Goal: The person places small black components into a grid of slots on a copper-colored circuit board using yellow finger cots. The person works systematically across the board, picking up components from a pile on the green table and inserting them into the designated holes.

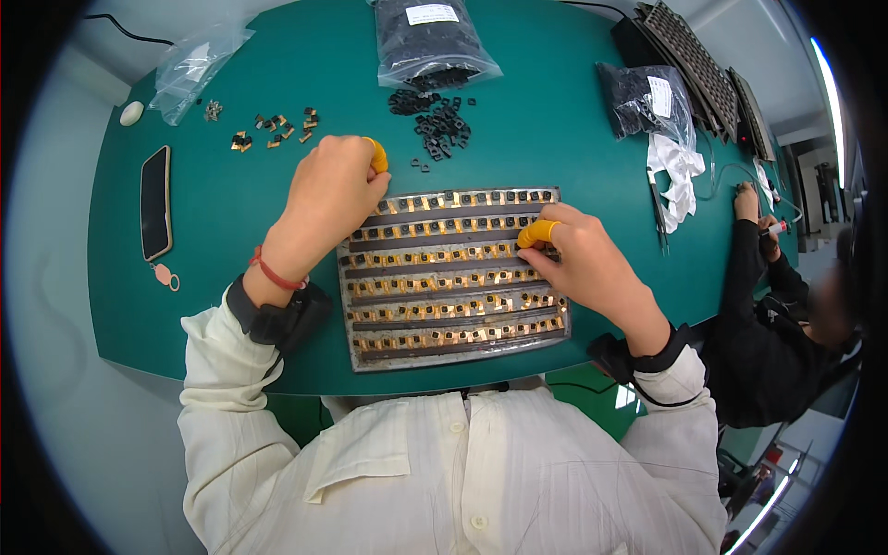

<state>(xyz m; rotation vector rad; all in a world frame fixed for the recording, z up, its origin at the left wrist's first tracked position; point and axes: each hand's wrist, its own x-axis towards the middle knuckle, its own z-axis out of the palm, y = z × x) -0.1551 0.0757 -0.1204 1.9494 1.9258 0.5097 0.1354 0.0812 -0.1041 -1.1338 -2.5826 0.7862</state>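
A flat grey tray (453, 359) lies before me with rows of small gold strips, most bearing a black square piece. My right hand (592, 264) is over its right side, index finger in a yellow finger cot and thumb closed together at the second and third rows. Whatever those fingertips pinch is too small to make out. Beyond the tray's far left corner, my left hand (331, 190) is curled, its index finger also in a yellow cot. Its fingertips are partly hidden, so any held piece does not show. A pile of small black square parts (442, 125) is just past the tray.
Loose gold-and-black pieces (277, 128) and a phone (156, 203) lie at the left. At the back stands a bag of black parts (430, 42); another bag (643, 100) sits right, near tweezers (658, 211) and white tissue (678, 176). A co-worker's arm (740, 268) reaches in at right.
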